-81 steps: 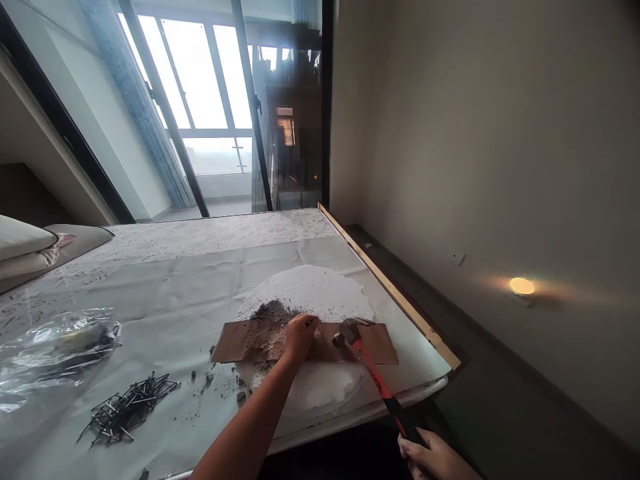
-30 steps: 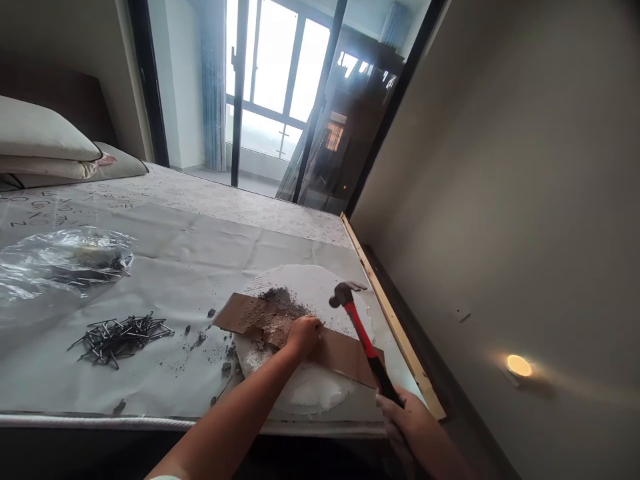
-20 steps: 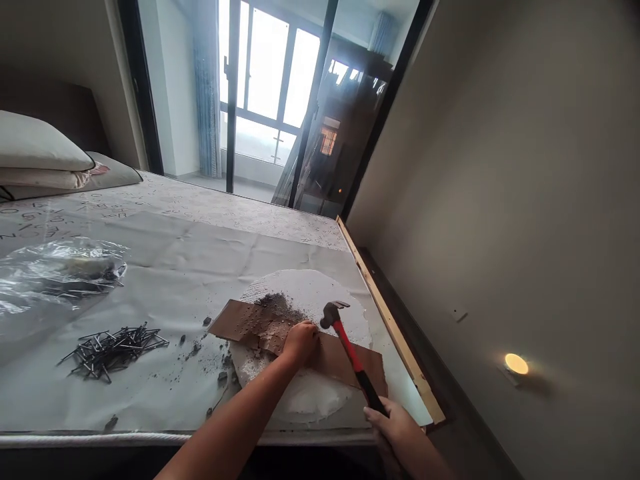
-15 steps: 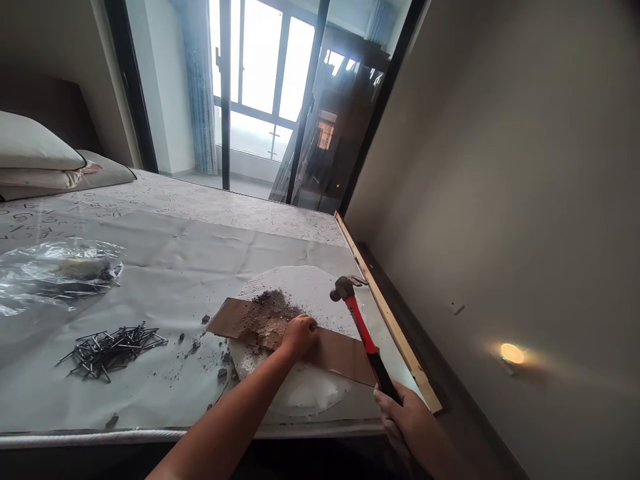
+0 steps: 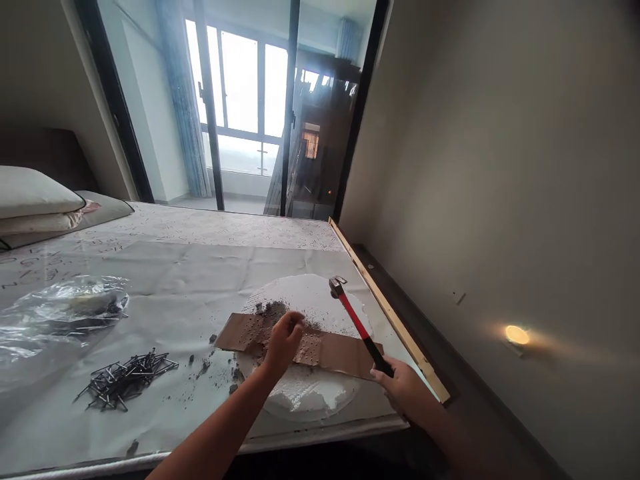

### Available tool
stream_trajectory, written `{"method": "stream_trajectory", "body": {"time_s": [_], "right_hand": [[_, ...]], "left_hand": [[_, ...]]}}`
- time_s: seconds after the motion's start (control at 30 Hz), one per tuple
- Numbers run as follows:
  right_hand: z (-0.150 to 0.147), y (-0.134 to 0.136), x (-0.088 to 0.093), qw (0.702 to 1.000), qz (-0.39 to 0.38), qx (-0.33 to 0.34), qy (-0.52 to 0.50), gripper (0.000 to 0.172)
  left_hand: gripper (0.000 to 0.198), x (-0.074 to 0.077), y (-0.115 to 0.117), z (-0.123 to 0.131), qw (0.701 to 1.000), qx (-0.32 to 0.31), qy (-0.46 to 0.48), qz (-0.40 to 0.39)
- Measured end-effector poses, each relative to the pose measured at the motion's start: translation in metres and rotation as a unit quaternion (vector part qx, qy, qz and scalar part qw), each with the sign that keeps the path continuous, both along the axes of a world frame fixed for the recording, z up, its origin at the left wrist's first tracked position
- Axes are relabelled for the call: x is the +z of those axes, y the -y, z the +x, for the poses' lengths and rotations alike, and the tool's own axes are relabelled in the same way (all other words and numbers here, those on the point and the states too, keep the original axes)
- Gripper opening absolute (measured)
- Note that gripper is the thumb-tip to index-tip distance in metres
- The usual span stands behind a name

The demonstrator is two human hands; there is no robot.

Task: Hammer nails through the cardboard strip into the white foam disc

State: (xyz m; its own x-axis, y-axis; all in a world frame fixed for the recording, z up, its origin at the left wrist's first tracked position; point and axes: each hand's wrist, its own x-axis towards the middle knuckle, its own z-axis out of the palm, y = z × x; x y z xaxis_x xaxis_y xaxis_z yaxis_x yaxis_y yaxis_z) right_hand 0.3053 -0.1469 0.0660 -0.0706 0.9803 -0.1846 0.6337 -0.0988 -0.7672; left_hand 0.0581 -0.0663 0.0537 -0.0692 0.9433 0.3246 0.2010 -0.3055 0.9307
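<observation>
My right hand [image 5: 400, 383] grips the black end of a claw hammer [image 5: 356, 319] with a red shaft, its head raised over a white round slab [image 5: 310, 288]. My left hand [image 5: 284, 338] is above a brown cardboard strip [image 5: 345, 355], fingers curled in a pinch; what they hold, if anything, is too small to make out. Several small holes dot the strip, and its middle is torn and dusted with grey crumbs. The strip lies across the slab. Dark grit [image 5: 273, 311] is heaped at its far edge.
A pile of nails [image 5: 127, 379] lies on a grey sheet [image 5: 170, 280] over the bed. A clear plastic bag [image 5: 95, 293] is farther left. Dark lumps are scattered between nails and slab. A wooden batten [image 5: 395, 323] runs along the right edge, near the wall.
The view has shifted. My left hand has lifted and moved left along the strip, uncovering holes in it. The hammer is still in my right hand, its head turned and tilted differently.
</observation>
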Motion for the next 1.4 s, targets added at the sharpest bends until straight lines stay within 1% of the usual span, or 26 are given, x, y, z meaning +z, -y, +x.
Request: {"method": "stream_trajectory", "body": {"time_s": [0.03,0.1,0.17,0.23,0.33,0.43,0.53,0.67,0.77,0.87,0.97,1.1,1.2,1.27,1.33,1.4], "right_hand": [[0.002,-0.01,0.004,0.999,0.017,0.002,0.046,0.027],[0.003,-0.032,0.006,0.996,0.031,0.003,0.079,0.026],[0.0,-0.054,0.001,0.992,0.035,0.005,0.119,0.028],[-0.005,-0.073,-0.009,0.986,0.028,0.002,0.164,0.027],[-0.015,-0.092,-0.025,0.974,0.025,0.002,0.227,0.023],[-0.019,-0.1,-0.036,0.961,0.032,0.01,0.273,0.023],[-0.019,-0.099,-0.04,0.952,0.046,0.023,0.303,0.026],[-0.019,-0.093,-0.038,0.939,0.065,0.04,0.337,0.028],[-0.021,-0.087,-0.03,0.927,0.085,0.054,0.361,0.026],[-0.026,-0.083,-0.018,0.913,0.129,0.074,0.381,0.023],[-0.039,-0.081,-0.004,0.895,0.183,0.123,0.388,0.021],[-0.073,-0.081,0.005,0.866,0.221,0.219,0.391,0.017],[-0.1,-0.089,0.003,0.847,0.224,0.267,0.401,0.016],[-0.116,-0.1,0.0,0.836,0.223,0.291,0.408,0.018],[-0.131,-0.113,-0.003,0.826,0.219,0.311,0.415,0.02],[-0.147,-0.127,-0.007,0.818,0.216,0.326,0.421,0.021]], "left_hand": [[0.017,0.002,0.013,-0.004,1.0,-0.016,-0.017,0.005],[0.014,0.003,0.04,-0.011,0.997,-0.04,-0.064,0.012],[0.014,0.001,0.067,-0.017,0.991,-0.06,-0.117,0.021],[0.015,-0.003,0.09,-0.022,0.983,-0.073,-0.164,0.025],[0.017,-0.007,0.112,-0.029,0.973,-0.083,-0.215,0.011],[0.018,-0.006,0.121,-0.032,0.967,-0.078,-0.242,-0.015],[0.021,-0.002,0.121,-0.029,0.957,-0.074,-0.277,-0.03],[0.03,0.007,0.112,-0.018,0.922,-0.065,-0.38,-0.046],[0.037,0.014,0.101,-0.011,0.894,-0.049,-0.443,-0.047],[0.042,0.015,0.09,-0.009,0.873,-0.032,-0.484,-0.042],[0.047,0.007,0.079,-0.009,0.853,-0.02,-0.519,-0.05],[0.053,-0.012,0.067,-0.013,0.838,-0.003,-0.544,-0.046],[0.052,-0.028,0.056,-0.017,0.833,0.013,-0.553,-0.024],[0.045,-0.037,0.049,-0.02,0.832,0.03,-0.553,-0.002],[0.038,-0.044,0.042,-0.021,0.834,0.043,-0.549,0.018],[0.036,-0.048,0.034,-0.024,0.837,0.053,-0.543,0.029]]}}
